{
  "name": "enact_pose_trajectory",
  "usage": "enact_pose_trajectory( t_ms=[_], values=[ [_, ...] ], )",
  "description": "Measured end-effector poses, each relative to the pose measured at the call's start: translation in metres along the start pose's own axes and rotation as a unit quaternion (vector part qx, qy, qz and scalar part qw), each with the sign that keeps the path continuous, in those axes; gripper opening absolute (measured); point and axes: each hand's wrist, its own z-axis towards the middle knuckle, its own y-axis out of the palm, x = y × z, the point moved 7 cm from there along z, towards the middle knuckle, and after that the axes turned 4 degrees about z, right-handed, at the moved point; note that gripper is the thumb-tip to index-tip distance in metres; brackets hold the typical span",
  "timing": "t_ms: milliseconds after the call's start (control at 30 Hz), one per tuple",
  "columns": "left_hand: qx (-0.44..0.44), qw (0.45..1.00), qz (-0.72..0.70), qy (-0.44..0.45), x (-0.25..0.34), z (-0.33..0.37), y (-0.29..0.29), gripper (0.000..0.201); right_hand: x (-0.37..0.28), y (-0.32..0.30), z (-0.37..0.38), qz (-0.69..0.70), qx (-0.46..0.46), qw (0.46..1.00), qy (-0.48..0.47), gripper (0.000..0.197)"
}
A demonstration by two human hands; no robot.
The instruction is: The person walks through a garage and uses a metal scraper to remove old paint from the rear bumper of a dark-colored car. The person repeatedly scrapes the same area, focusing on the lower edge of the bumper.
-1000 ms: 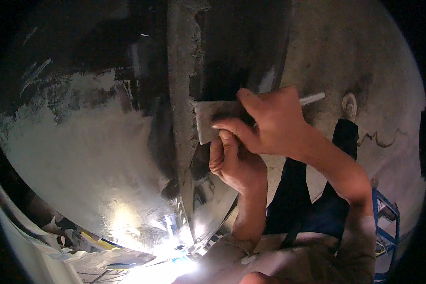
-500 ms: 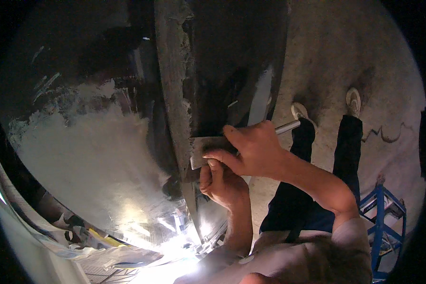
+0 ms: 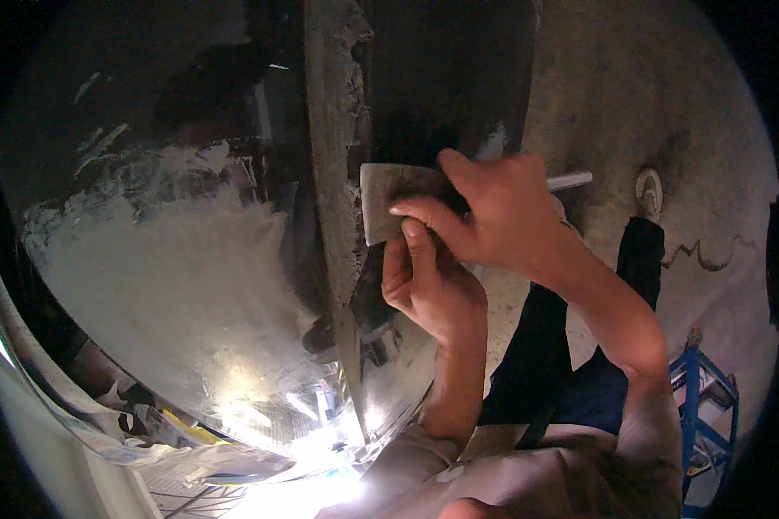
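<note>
Scraper blade (image 3: 388, 189) stands at the rough grey seam (image 3: 337, 173) of a dark curved surface (image 3: 446, 78). Blue-framed rack (image 3: 692, 389) holds items too small to tell. Right hand (image 3: 509, 208) is wrapped round the scraper, thumb and finger on it; left hand (image 3: 437, 290) is curled, thumb at the blade's lower edge, but whether it pinches I cannot tell

The grey-brown floor (image 3: 597, 86) is marked by a dark wavy line (image 3: 711, 268) toward its right edge. Left of that line, two pale shoes (image 3: 651, 192) are planted on it, one largely hidden. Near its lower right corner, a blue frame (image 3: 692, 406) is seen.
</note>
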Motion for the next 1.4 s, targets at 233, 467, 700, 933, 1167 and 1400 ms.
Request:
enact_pose_trajectory(
  t_ms=[233,467,700,933,1167,1400],
  values=[
    [-0.013,0.998,0.064,-0.018,-0.004,-0.009,-0.034,0.028,-0.013,0.012,-0.015,-0.011,-0.04,0.999,0.011,0.05],
    [0.038,0.995,0.094,-0.011,0.005,-0.019,-0.065,0.023,-0.023,0.037,-0.038,0.049,-0.069,0.996,0.011,0.048],
    [0.054,0.992,0.111,0.028,0.02,-0.026,-0.081,0.014,-0.025,0.058,-0.057,0.098,-0.059,0.993,0.02,0.049],
    [0.07,0.992,0.105,0.022,0.021,-0.037,-0.087,0.015,-0.026,0.057,-0.069,0.113,-0.081,0.99,0.011,0.05],
    [-0.054,0.997,0.053,0.009,-0.009,0.001,0.006,0.013,0.023,-0.01,-0.014,0.039,-0.014,0.996,0.074,0.052],
    [0.003,1.0,0.008,0.002,-0.002,0.007,0.033,0.012,0.025,-0.014,0.018,0.021,-0.002,0.999,0.036,0.052]
  ],
)
